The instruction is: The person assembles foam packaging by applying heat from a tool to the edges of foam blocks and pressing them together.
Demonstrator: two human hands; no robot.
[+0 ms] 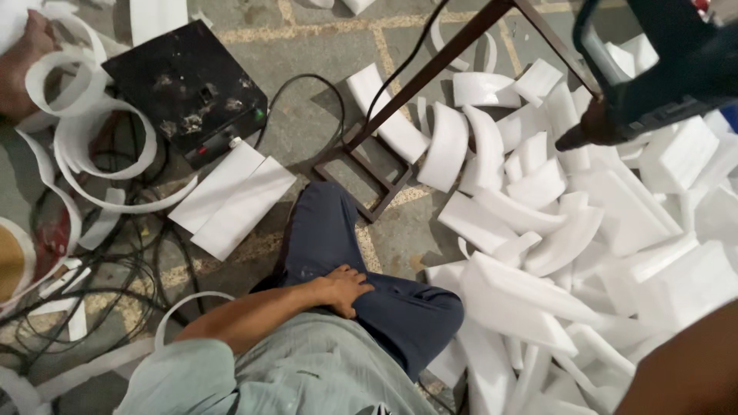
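1. Left hand (344, 290): rests flat on the bent knee (400, 311), fingers loosely spread, holding nothing.
2. Right hand: out of view; only the forearm (680, 369) shows, near right.
3. White foam pieces (538, 230): piled just right of the knee.

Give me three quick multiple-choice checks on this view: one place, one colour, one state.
1. Where is the black box?
A. On the floor, left of the metal frame
B. On top of the foam pile
C. On the person's lap

2. What colour are the foam pieces heaped at right?
A. Yellow
B. White
C. Black

3. How is the left hand?
A. Gripping a cable
B. Lifting a foam block
C. Empty, resting on the leg

Answers:
1. A: the black box sits on the paved floor, up left of the metal frame.
2. B: all the foam pieces are white.
3. C: the left hand lies on the leg in dark blue trousers and holds nothing.
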